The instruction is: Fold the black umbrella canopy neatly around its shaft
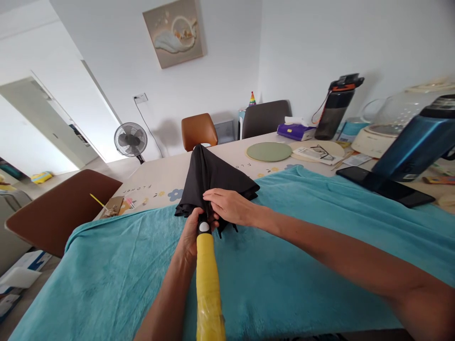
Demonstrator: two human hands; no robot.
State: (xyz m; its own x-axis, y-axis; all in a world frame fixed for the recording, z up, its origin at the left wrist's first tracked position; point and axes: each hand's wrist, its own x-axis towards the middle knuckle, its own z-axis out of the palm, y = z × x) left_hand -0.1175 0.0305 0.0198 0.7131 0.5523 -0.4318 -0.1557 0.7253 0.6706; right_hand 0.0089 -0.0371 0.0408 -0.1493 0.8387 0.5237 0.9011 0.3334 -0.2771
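A teal blanket (320,246) covers the counter (227,158). At two o'clock lie a black phone (386,186) and blue flask (415,144); at eleven o'clock stands a fan (130,139).

Single head cam, no 2nd view to overlap w/; it sits above the person's chest, looking fwd & slightly down along both forearms, close enough that the yellow handle (208,284) runs off the bottom edge. Faces across the worktop (227,158) toward the far wall w/ the picture (174,32); wide lens bends the edges, doorway at left, bottles at right
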